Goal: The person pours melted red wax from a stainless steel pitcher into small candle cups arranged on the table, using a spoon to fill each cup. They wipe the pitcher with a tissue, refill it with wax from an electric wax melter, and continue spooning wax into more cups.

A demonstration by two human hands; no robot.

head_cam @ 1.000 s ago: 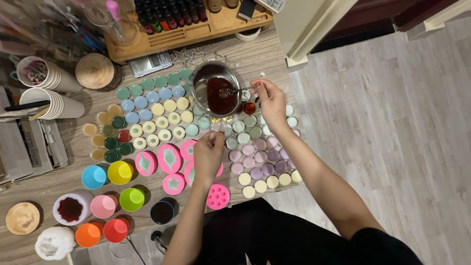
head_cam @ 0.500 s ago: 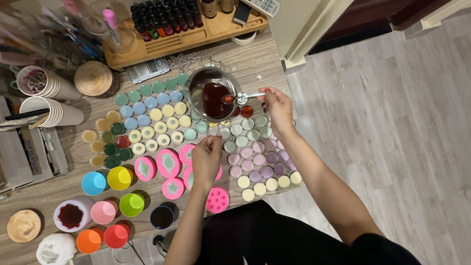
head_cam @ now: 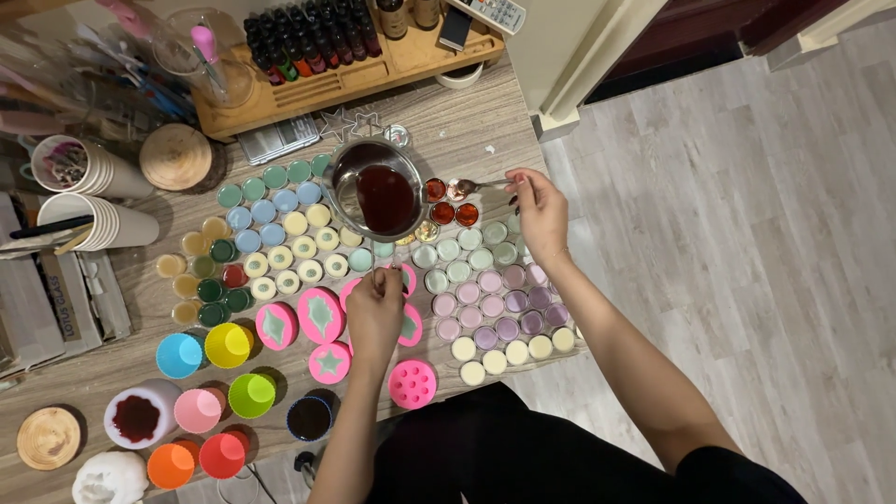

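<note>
Your left hand (head_cam: 375, 308) keeps grip closed on handle of metal pot (head_cam: 378, 191), dark red liquid, pot still raised over small tins (head_cam: 448, 213). Right hand (head_cam: 539, 207), spoon (head_cam: 471, 186) pinched, has shifted little; spoon probably touching red-filled tins. Pouring ongoing.

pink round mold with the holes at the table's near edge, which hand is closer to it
Left. The left hand is just above and left of the pink holed mold; the right hand is far up by the spoon.

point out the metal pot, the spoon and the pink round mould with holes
metal pot (head_cam: 347, 191), head view, bare left inner wall
spoon (head_cam: 464, 187), head view, its bowl
pink round mould with holes (head_cam: 413, 384), head view, middle of its top
</note>
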